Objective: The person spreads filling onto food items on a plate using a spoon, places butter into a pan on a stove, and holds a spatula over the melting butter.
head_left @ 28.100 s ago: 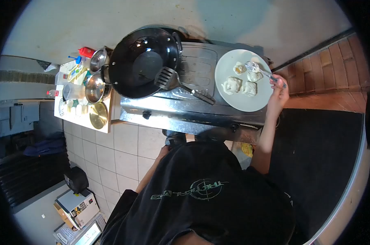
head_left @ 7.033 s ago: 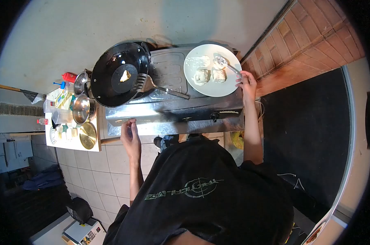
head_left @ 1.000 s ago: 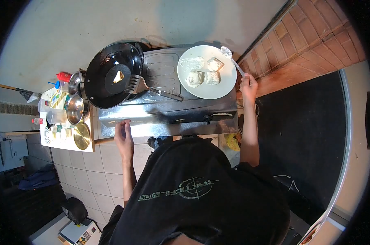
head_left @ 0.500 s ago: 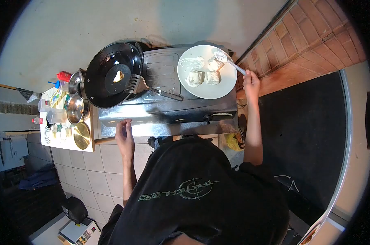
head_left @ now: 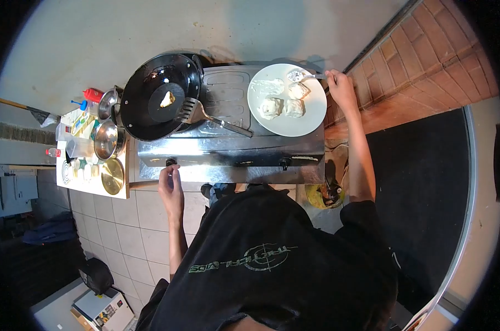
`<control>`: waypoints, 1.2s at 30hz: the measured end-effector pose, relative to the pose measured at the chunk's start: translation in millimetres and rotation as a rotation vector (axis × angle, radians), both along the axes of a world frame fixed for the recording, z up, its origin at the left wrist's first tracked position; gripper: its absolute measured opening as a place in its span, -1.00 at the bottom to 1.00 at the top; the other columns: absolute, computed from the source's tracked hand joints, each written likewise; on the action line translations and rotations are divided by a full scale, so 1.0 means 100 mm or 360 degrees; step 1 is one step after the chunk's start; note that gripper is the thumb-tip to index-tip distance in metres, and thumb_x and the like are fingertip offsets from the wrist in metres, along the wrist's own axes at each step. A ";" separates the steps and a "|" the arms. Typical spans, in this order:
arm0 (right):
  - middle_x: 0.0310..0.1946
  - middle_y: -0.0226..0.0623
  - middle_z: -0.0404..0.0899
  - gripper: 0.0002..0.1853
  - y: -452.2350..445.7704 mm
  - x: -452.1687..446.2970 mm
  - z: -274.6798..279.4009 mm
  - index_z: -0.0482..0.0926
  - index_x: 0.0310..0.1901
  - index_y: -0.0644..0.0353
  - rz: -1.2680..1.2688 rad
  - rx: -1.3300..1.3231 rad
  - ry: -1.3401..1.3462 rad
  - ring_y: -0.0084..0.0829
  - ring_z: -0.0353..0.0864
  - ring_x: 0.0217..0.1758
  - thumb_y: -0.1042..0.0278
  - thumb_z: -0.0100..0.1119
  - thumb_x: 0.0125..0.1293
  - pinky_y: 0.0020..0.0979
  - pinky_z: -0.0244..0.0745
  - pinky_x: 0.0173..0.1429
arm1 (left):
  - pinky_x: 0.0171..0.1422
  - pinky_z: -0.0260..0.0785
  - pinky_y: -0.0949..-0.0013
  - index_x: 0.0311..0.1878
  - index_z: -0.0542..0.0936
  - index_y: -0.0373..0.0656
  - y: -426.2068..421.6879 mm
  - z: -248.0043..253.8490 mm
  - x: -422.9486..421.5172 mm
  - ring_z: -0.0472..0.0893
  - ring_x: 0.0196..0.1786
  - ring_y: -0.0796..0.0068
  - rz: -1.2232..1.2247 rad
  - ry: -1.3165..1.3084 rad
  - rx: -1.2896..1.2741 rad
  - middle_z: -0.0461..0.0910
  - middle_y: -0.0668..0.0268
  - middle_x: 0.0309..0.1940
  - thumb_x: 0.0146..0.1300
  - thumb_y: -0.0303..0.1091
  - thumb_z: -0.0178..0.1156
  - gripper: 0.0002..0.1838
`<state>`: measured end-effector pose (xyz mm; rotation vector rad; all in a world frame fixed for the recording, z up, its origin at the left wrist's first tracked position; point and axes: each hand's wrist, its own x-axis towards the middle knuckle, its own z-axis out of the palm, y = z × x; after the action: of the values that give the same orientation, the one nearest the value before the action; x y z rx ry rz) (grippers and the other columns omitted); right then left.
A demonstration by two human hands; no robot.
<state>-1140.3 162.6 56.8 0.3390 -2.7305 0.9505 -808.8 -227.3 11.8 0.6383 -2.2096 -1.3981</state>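
right hand (head_left: pixel 341 88) closed on a spoon (head_left: pixel 311 76), its head at the far part of the plate (head_left: pixel 311 117), right of the wok (head_left: pixel 140 105). left hand (head_left: pixel 171 190) half-curled at the left knob (head_left: pixel 171 162) of the stove (head_left: pixel 228 150); grip cannot be determined.

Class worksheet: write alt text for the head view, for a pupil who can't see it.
A person's right hand holds a spoon with its bowl over a white plate bearing three white-coated pieces of food. The left hand is near a stove knob; on the stove, a slotted spatula lies across the rim of a black wok containing another piece.
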 end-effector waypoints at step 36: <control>-0.36 0.26 0.62 -0.82 -1.00 0.66 -0.05 0.64 -0.30 0.42 -0.0371 0.0501 -0.0172 0.15 0.67 -0.22 0.52 0.09 0.16 -0.02 0.57 -0.10 | -0.25 0.25 0.57 -0.09 0.57 -0.22 -0.59 -0.16 -0.31 0.38 -0.33 0.73 -0.0261 -0.0074 0.0117 0.50 0.46 -0.36 0.48 -0.38 0.04 -0.84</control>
<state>-1074.7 63.1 52.1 0.0181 -2.9360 0.4931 -839.8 -286.8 -4.0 0.5295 -2.2998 -1.5669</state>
